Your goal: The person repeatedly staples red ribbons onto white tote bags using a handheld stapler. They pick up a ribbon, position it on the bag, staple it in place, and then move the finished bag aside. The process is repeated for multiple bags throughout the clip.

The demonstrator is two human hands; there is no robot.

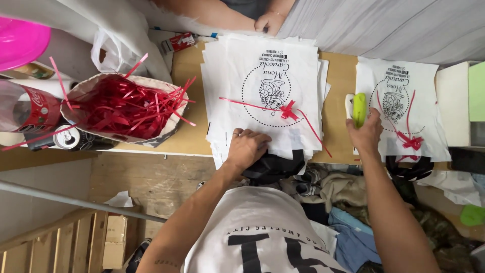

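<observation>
My left hand [246, 148] rests flat on the near edge of a stack of white printed bags [262, 65], close to their black handles [273, 167]. A red ribbon bow [288, 111] lies on the top bag's round printed emblem. In my right hand [365, 132] I grip a small white and lime-green tool [355, 108], raised over the wooden tabletop [337, 86] between the stack and a second white printed bag [401, 108]. That bag carries its own red bow [411, 141].
A cloth basket [121, 108] full of red ribbon strips sits at the left, beside a soda bottle [30, 108] and a can [66, 137]. Another person's hand [269, 21] rests across the table. Piled clothes [343, 197] lie below the table edge. Wooden stairs [55, 242] descend lower left.
</observation>
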